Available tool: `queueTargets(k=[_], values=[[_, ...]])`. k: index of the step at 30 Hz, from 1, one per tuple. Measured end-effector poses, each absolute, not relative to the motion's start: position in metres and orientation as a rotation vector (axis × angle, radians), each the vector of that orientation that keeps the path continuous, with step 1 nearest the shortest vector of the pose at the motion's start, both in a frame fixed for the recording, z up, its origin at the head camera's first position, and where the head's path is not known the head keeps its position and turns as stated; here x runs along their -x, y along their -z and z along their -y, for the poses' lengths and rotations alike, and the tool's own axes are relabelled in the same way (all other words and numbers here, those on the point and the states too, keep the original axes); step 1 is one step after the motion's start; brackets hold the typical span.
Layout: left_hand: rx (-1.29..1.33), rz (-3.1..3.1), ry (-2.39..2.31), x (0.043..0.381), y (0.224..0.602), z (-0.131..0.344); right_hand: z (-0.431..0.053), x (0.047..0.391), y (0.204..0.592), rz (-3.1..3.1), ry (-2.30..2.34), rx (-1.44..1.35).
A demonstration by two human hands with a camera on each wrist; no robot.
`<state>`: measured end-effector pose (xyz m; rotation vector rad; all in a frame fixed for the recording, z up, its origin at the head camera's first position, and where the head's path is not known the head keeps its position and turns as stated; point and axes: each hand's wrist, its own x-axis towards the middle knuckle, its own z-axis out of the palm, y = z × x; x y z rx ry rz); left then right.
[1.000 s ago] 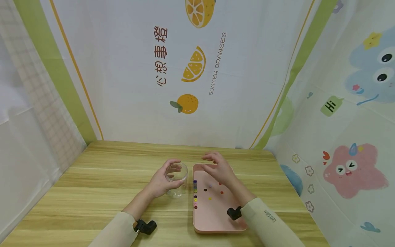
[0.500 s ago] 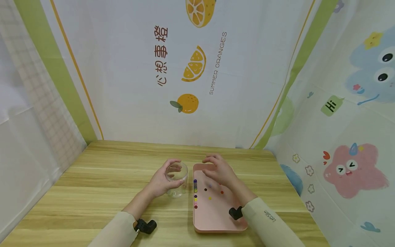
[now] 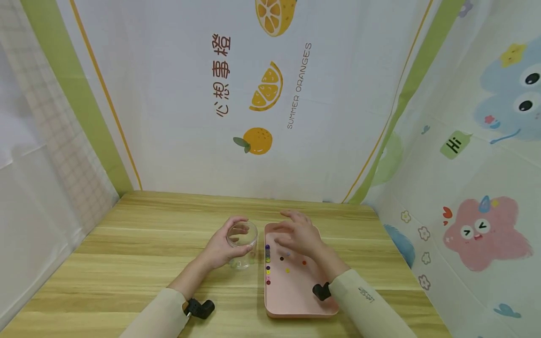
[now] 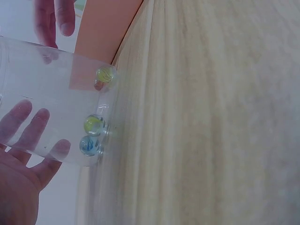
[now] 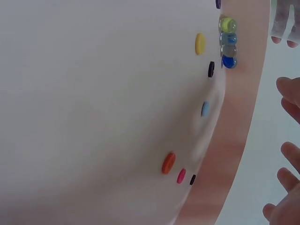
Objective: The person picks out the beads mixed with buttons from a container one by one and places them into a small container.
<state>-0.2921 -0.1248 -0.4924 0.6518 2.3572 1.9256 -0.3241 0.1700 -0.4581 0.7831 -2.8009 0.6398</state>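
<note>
My left hand [image 3: 220,246] grips a clear plastic jar [image 4: 56,103] that stands upright on the table, left of the pink tray. Glass marbles, two with yellow-green swirls [image 4: 94,124] and one blue [image 4: 89,146], show at the jar's bottom in the left wrist view. Over the far part of the tray [image 3: 296,303], my right hand [image 3: 303,234] has its fingers spread and loosely bent, with nothing seen between them. Coloured buttons, among them an orange button [image 5: 168,163] and a yellow button [image 5: 200,43], lie below it on the tray floor.
Several marbles [image 5: 229,38] line the tray's left wall, with more buttons [image 3: 268,272] in line toward the front. Wooden tabletop [image 3: 139,263] extends left of the jar. A printed curtain [image 3: 177,141] hangs behind the table's back edge.
My right hand has shifted a little left and toward the front, its fingers spreading over the tray. The left hand and the jar have stayed in place.
</note>
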Motion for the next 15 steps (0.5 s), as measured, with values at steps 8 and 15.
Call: queueTargets(k=[8, 15], values=[[-0.652, -2.358, -1.92, 0.2917, 0.491, 0.1249, -0.1652, 0.3266, 0.4641, 2.871, -0.595, -0.827], [-0.66, -2.35, -1.923, 0.2921, 0.4916, 0.1249, -0.1608, 0.3278, 0.4676, 2.879, -0.617, -0.883]])
